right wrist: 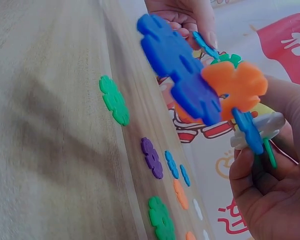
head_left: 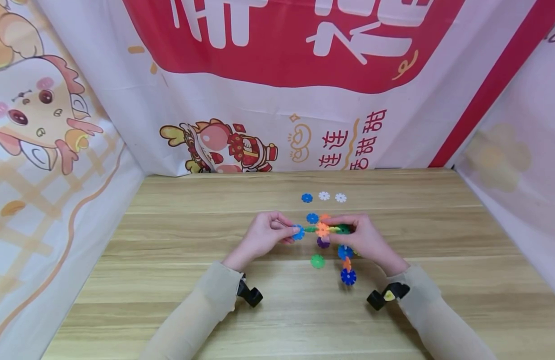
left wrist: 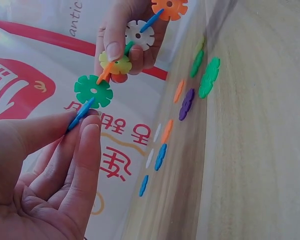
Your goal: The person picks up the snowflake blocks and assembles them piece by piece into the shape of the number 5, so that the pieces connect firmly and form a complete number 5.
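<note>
My left hand (head_left: 269, 234) pinches a blue snowflake disc (head_left: 298, 232) between thumb and fingers. That disc meets the slotted edge of a green disc (left wrist: 93, 91) at the end of a chain of interlocked discs. Beyond the green come an orange disc, a yellow disc (left wrist: 121, 66) and a white disc (left wrist: 142, 37). My right hand (head_left: 366, 240) grips the chain around its yellow and white discs, clear of the table. From there a branch hangs toward me, with an orange disc (right wrist: 240, 85) and a dark blue disc (head_left: 348, 277) at its end.
Loose discs lie on the wooden table (head_left: 169, 300): a green disc (head_left: 318, 261), a purple disc (head_left: 323, 242), a blue disc (head_left: 307, 198), a white disc (head_left: 341, 198) and several others. A printed cloth (head_left: 277, 110) stands behind the table's far edge.
</note>
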The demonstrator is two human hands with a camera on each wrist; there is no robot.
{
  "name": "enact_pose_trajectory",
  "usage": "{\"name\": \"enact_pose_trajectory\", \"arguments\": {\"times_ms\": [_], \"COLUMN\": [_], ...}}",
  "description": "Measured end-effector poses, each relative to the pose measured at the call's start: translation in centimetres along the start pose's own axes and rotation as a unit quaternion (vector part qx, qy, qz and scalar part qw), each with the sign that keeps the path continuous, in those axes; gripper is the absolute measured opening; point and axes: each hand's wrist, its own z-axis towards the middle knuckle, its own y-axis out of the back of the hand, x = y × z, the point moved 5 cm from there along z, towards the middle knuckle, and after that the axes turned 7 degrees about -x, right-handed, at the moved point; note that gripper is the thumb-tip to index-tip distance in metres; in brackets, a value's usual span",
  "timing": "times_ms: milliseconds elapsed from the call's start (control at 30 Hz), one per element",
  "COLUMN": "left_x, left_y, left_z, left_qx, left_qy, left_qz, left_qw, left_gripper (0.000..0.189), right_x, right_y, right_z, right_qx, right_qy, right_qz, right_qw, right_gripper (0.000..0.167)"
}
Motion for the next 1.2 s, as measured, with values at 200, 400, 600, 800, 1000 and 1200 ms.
{"name": "enact_pose_trajectory", "arguments": {"times_ms": [200, 400, 600, 800, 1000, 1200], "left_x": [-0.2, -0.1, 0.0, 0.3, 0.5, 0.0], "left_y": [-0.2, -0.3, -0.3, -0.5, -0.8, -1.0], "left_z": [-0.1, -0.2, -0.2, -0.3, -0.3, -0.4], "left_qx": [0.0, -0.015, -0.028, -0.032, -0.033, -0.033], "left_qy": [-0.011, -0.012, -0.016, -0.02, -0.021, -0.027], "left_qz": [-0.002, -0.011, -0.021, -0.036, -0.039, -0.039], "left_qw": [0.9999, 0.9997, 0.9993, 0.9986, 0.9985, 0.9983], "left_gripper": [0.016, 0.016, 0.013, 0.012, 0.013, 0.012], "right_x": [0.2, 0.3, 0.6, 0.4, 0.1, -0.3], "right_y": [-0.3, -0.6, -0.9, -1.1, -1.3, -1.4], "right_z": [-0.1, -0.1, -0.1, -0.2, -0.2, -0.4], "right_qx": [0.009, 0.011, 0.006, 0.002, 0.001, 0.007], "right_qy": [-0.001, -0.004, -0.011, -0.017, -0.018, -0.03], "right_qz": [0.002, 0.005, 0.002, -0.001, -0.002, 0.011], "right_qw": [1.0, 0.9999, 0.9999, 0.9998, 0.9998, 0.9995], "right_gripper": [0.035, 0.034, 0.034, 0.034, 0.031, 0.034]}}
